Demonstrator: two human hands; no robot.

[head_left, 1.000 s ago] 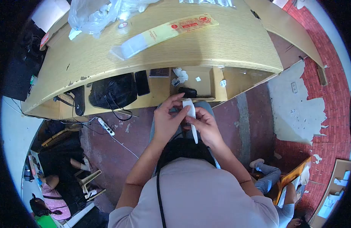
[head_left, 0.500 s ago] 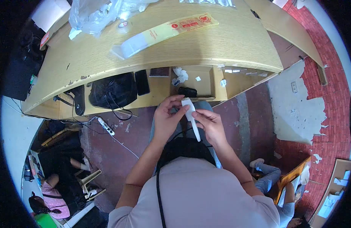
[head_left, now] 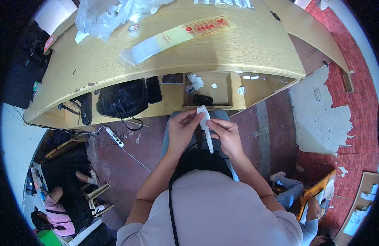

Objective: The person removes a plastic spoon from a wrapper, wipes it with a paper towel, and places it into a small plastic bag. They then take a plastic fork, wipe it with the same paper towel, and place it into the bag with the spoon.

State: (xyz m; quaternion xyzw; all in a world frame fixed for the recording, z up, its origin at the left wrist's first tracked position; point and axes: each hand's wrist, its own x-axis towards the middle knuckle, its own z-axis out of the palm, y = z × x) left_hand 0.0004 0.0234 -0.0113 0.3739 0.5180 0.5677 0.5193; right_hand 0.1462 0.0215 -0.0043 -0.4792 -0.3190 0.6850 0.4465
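Between both hands, in front of my chest, is a slim white piece [head_left: 209, 141], wide and flat at its upper end and tapering to a narrow tail that points down toward me. Its exact kind I cannot make out. My left hand [head_left: 183, 127] pinches the wide upper part with thumb and fingers. From the other side, my right hand [head_left: 225, 133] has its thumb and fingertips closed on the middle of the piece. Both hands are just below the desk's open shelf.
On the desk top [head_left: 255, 49] lie a long printed plastic packet [head_left: 177, 37], a tape roll [head_left: 135, 29] and a clear plastic bag [head_left: 101, 20]. The shelf holds a black bag [head_left: 122, 98], a phone [head_left: 154, 89] and a cardboard box [head_left: 222, 88]. Other people sit behind on both sides.
The white piece has turned slightly, its narrow tail swinging a little to the left. Both hands keep their grip with only small finger shifts.
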